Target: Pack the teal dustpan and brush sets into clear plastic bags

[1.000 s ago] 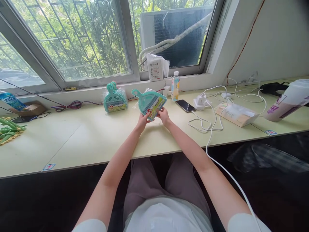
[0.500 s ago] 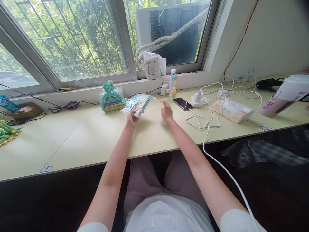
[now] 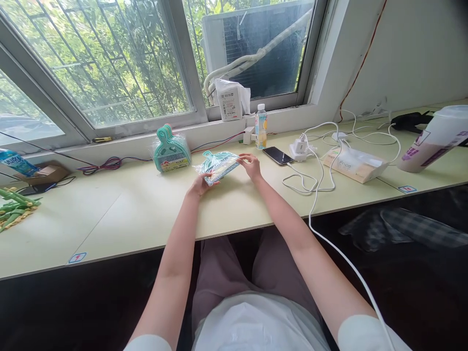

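As the wrapped dustpan (image 3: 221, 164) looks blurred | left hand (image 3: 201, 185): grip pinching its edge | right hand (image 3: 252, 167): at corner, grip unclear

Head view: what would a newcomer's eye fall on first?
The wrapped dustpan set, mid-picture, in the left hand, with the right hand at its right end. Then the other dustpans, handles up to its left, and the bright window behind. The large cup at far right also stands out.

Bright window (image 3: 127, 63) — deep shadow beneath table (image 3: 146, 209).
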